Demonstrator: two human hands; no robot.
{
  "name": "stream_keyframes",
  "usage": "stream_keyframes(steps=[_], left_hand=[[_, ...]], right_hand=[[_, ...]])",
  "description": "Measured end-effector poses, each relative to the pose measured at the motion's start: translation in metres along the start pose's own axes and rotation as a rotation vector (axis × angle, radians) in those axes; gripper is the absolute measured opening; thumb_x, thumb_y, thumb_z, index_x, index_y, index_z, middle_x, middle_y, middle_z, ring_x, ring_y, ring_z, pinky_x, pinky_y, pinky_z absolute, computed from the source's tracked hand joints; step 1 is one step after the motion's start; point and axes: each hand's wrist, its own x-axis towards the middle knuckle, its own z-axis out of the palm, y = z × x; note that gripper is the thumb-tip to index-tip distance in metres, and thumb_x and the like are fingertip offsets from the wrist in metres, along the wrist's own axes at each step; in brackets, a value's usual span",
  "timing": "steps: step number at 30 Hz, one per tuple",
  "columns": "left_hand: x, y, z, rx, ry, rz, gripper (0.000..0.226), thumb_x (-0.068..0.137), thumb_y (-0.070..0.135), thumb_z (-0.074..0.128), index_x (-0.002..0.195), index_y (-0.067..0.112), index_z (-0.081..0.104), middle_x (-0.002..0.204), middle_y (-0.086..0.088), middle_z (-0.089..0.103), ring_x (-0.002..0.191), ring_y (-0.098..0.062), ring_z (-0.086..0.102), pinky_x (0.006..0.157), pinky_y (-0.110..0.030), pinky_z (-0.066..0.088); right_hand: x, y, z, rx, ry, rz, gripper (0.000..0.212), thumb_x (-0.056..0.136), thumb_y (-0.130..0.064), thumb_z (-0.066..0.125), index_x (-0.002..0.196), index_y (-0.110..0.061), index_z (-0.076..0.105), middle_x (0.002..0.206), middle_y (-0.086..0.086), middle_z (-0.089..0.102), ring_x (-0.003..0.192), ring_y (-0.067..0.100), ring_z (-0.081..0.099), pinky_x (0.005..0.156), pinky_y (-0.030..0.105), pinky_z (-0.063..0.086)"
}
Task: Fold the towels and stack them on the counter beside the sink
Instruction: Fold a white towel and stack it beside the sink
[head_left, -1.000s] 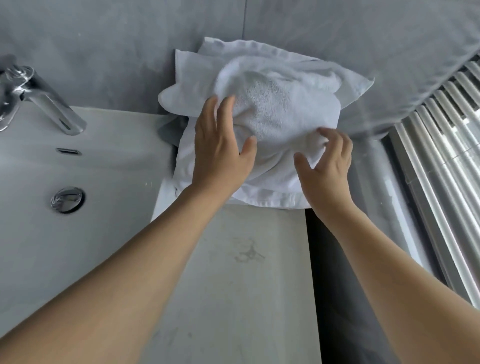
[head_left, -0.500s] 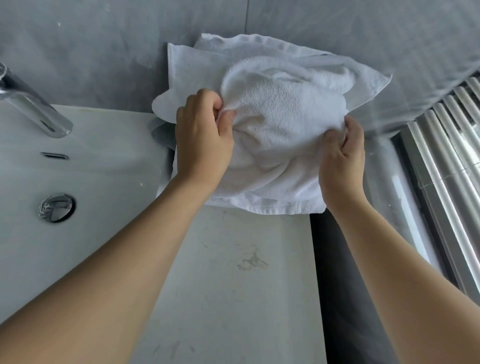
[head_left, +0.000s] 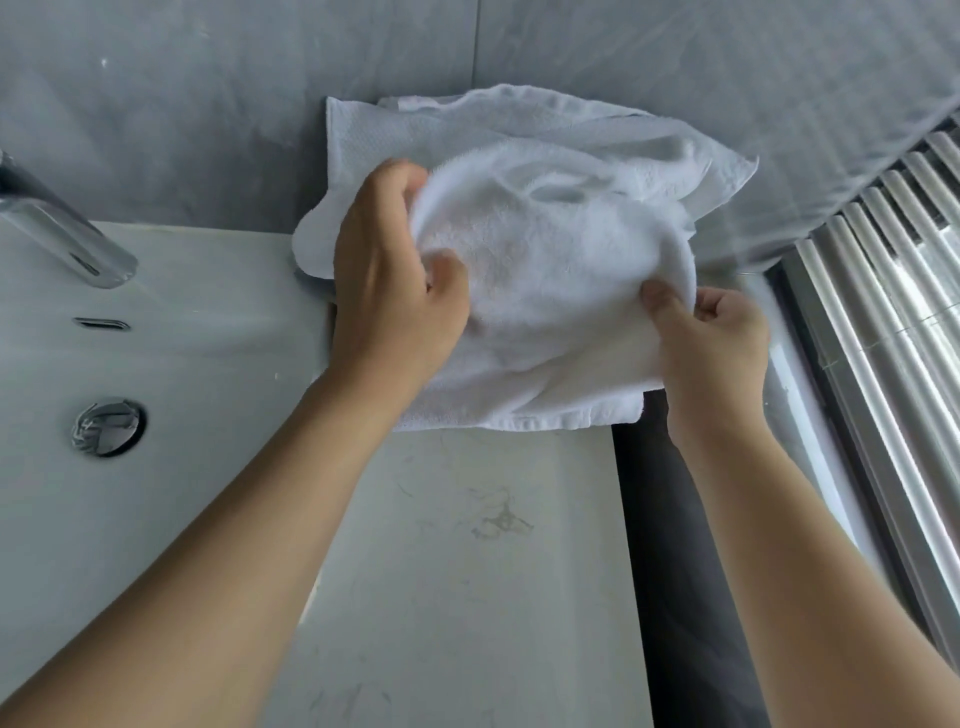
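Hands on the towel: left hand (head_left: 387, 291) bunches the white towel (head_left: 545, 270), right hand (head_left: 711, 343) pinches its right edge, towel heaped on the surface (head_left: 467, 545) beside the sink (head_left: 182, 364).

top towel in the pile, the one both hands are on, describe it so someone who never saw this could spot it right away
Start at the sink on the left; the counter runs to its right, and a pile of white towels sits at its far end against the grey wall. The top towel is the fluffy, bunched one, gripped by the left hand and the right hand. The towels beneath lie flatter.
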Motion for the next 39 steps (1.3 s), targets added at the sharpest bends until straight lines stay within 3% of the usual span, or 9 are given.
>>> stream_keyframes(steps=[3,8,13,16,18,23,28,33,39], left_hand=[[0.007,-0.006,0.006,0.190,-0.100,0.074,0.057,0.090,0.012,0.058,0.145,0.010,0.041,0.148,-0.006,0.042,0.138,-0.026,0.036,0.116,-0.039,0.027],[0.010,-0.014,0.016,0.426,0.004,0.047,0.028,0.087,0.020,0.063,0.111,0.007,0.056,0.118,-0.016,0.054,0.105,-0.038,0.050,0.078,-0.039,0.034],[0.015,-0.013,0.014,0.540,-0.005,0.101,0.021,0.084,0.019,0.063,0.098,0.005,0.054,0.107,-0.019,0.052,0.094,-0.039,0.049,0.069,-0.039,0.028],[0.013,-0.010,0.003,0.505,-0.008,0.253,0.007,0.083,0.008,0.060,0.085,0.003,0.056,0.102,-0.018,0.054,0.087,-0.036,0.048,0.067,-0.046,0.039],[0.008,-0.005,-0.005,0.405,-0.032,0.329,0.002,0.081,0.001,0.057,0.080,0.001,0.055,0.103,-0.018,0.056,0.087,-0.035,0.048,0.068,-0.050,0.043],[-0.004,0.018,-0.022,0.153,0.060,0.516,0.009,0.072,-0.007,0.053,0.070,0.001,0.049,0.101,-0.022,0.061,0.087,-0.037,0.055,0.075,-0.047,0.044],[-0.016,0.023,-0.024,-0.316,0.203,-0.029,0.017,0.081,0.007,0.043,0.074,0.017,0.030,0.064,0.006,0.036,0.060,-0.005,0.034,0.056,-0.018,0.031],[-0.014,-0.003,-0.021,0.048,-0.436,-0.446,0.059,0.056,0.071,0.059,0.101,0.037,0.043,0.090,0.011,0.058,0.076,-0.010,0.058,0.066,-0.036,0.048],[-0.019,-0.009,-0.029,0.124,-1.018,-0.606,0.029,0.056,0.048,0.074,0.056,0.023,0.061,0.058,0.004,0.062,0.060,-0.017,0.062,0.060,-0.029,0.047]], right_hand=[[-0.013,-0.013,-0.004,0.018,-0.007,-0.021,0.036,0.077,-0.043,0.071,0.063,-0.021,0.046,0.059,-0.011,0.045,0.057,0.010,0.042,0.058,0.030,0.038],[-0.048,-0.033,-0.010,0.082,-0.191,-0.317,0.002,0.082,-0.023,0.062,0.083,-0.024,0.061,0.080,-0.008,0.060,0.074,0.011,0.056,0.066,0.030,0.044],[-0.052,-0.038,-0.008,0.026,-0.350,-0.315,0.021,0.067,-0.010,0.048,0.086,-0.018,0.055,0.072,-0.009,0.052,0.067,0.010,0.048,0.057,0.031,0.043],[-0.027,-0.045,-0.009,0.039,-0.416,-0.104,0.061,0.069,-0.022,0.065,0.124,-0.034,0.042,0.113,-0.008,0.060,0.099,0.010,0.062,0.079,0.035,0.056],[-0.008,-0.054,-0.009,-0.105,-0.442,-0.135,0.098,0.069,-0.032,0.074,0.147,-0.041,0.016,0.134,-0.008,0.050,0.111,0.008,0.056,0.080,0.023,0.050],[0.020,-0.058,0.015,-0.270,-0.560,-0.200,0.109,0.075,-0.024,0.078,0.150,-0.041,0.000,0.133,-0.007,0.047,0.106,0.006,0.054,0.066,0.004,0.046],[0.028,-0.049,0.029,0.154,-0.655,0.006,0.073,0.073,-0.021,0.061,0.139,-0.032,0.033,0.099,-0.010,0.070,0.090,0.004,0.068,0.070,0.025,0.054],[0.027,-0.046,0.041,-0.023,-0.678,-0.084,0.084,0.070,-0.034,0.059,0.146,-0.036,0.024,0.145,-0.001,0.046,0.127,0.015,0.047,0.102,0.034,0.040],[0.020,-0.040,0.046,-0.394,-0.623,-0.354,0.064,0.090,-0.034,0.058,0.146,-0.036,0.028,0.127,-0.010,0.043,0.102,0.014,0.050,0.088,0.034,0.042]])
